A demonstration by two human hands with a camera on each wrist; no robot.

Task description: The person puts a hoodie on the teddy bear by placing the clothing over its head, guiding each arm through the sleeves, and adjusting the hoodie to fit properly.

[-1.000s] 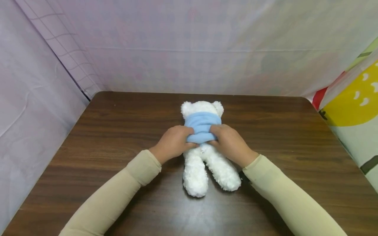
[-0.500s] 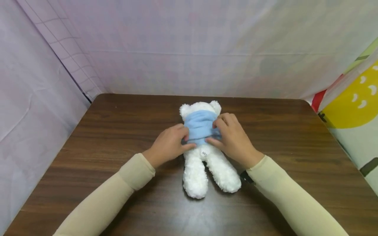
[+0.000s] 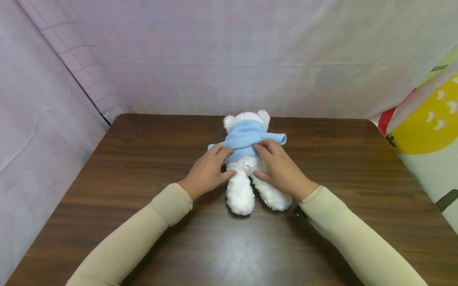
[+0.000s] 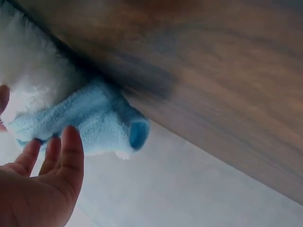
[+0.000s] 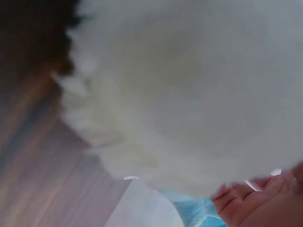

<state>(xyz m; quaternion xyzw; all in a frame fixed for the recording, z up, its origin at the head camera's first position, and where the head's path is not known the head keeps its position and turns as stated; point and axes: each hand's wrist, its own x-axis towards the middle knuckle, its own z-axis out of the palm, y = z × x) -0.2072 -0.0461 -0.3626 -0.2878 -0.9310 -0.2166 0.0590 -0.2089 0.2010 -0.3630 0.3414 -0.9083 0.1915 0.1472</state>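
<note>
A white plush teddy bear [image 3: 240, 194] lies on the brown table, ears toward the far edge, legs toward me. Its blue shirt [image 3: 246, 135] has both sleeves sticking out sideways, and a small tag shows low on its body. My left hand [image 3: 207, 171] is at the shirt's left side, fingers at the hem, thumb beside the leg. In the left wrist view the left hand's fingers [image 4: 71, 156] are extended near the sleeve. On the right side, my right hand [image 3: 284, 171] rests with fingertips on the hem and thumb at the other leg. White fur [image 5: 189, 94] fills much of the right wrist view.
The wooden tabletop [image 3: 143, 135] runs around the bear on all sides. A pale curtain [image 3: 229, 59] hangs behind its far edge, and another covers the left. Colourful printed fabric [image 3: 422, 123] hangs at the right. A dark band [image 3: 299, 212] shows by the right wrist.
Earlier both hands gripped the shirt's lower part; now the fingers are looser. The bear has shifted toward the far edge. Both sleeves now stick out, and more of the lower body shows.
</note>
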